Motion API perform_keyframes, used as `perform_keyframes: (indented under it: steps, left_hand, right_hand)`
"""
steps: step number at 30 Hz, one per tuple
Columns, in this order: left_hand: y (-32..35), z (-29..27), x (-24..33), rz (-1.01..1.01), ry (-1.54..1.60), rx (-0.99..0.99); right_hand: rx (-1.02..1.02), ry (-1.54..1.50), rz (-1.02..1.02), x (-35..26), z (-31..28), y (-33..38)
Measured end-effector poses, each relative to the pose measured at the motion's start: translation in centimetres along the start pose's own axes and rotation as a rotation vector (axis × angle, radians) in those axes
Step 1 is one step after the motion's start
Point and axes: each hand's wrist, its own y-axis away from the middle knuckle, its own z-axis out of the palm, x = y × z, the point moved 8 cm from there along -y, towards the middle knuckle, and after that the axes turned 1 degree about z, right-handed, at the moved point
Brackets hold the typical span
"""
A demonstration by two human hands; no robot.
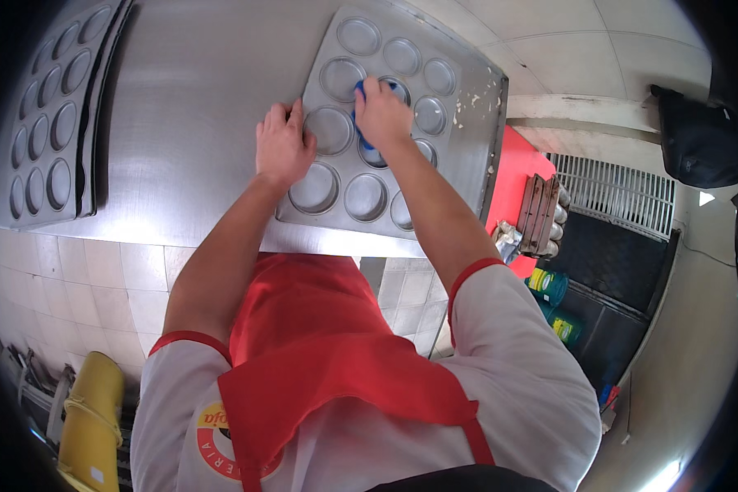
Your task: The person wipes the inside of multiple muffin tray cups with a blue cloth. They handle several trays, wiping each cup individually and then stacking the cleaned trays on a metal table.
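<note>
A grey metal muffin pan [343, 168] with several round cups lies on the steel table in front of me. My right hand [383, 113] is closed over a blue cloth [362, 131] and presses it onto the pan between the middle cups; the cloth is mostly hidden under the fingers. At the pan's left edge rests my left hand [284, 146], its fingers bent over the rim beside a cup. Whether it grips the rim firmly is hard to see. Pale crumbs [476, 102] lie on the table just right of the pan.
A stack of similar muffin pans [61, 123] stands at the table's [189, 107] left end. Beyond the right edge are a red surface [512, 176] with metal loaf tins [539, 215] and green buckets [548, 284]. A yellow bin [90, 418] is at the lower left.
</note>
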Motion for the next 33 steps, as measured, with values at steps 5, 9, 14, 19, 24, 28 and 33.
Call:
perform_keyframes:
  steps: [5, 9, 14, 19, 24, 28, 33]
  left_hand:
    - [-0.4, -0.1, -0.7, -0.060, -0.022, 0.000]
    - [-0.4, 0.2, -0.1, -0.002, -0.029, -0.036]
    - [-0.3, 0.0, -0.1, -0.007, -0.003, 0.014]
    - [-0.4, -0.1, -0.4, -0.047, -0.012, 0.030]
    - [-0.4, 0.1, 0.2, 0.024, -0.004, 0.003]
    - [-0.3, -0.1, -0.5, -0.045, 0.004, 0.055]
    - [-0.3, -0.2, -0.4, -0.041, 0.020, 0.020]
  right_hand:
    - [-0.241, -0.068, -0.362, -3.3, 0.8, 10.0]
    - [-0.079, 0.029, -0.085, 1.3, 1.7, -2.5]
    - [-0.106, -0.046, -0.048, 2.1, 1.3, -7.9]
    - [-0.274, -0.169, -0.232, -0.2, 1.1, 5.1]
    - [0.037, -0.046, -0.067, 3.8, 1.5, -8.7]
    - [-0.040, -0.037, -0.173, 2.2, 1.5, -4.4]
    - [-0.073, -0.227, -0.298, -2.5, 0.4, 1.2]
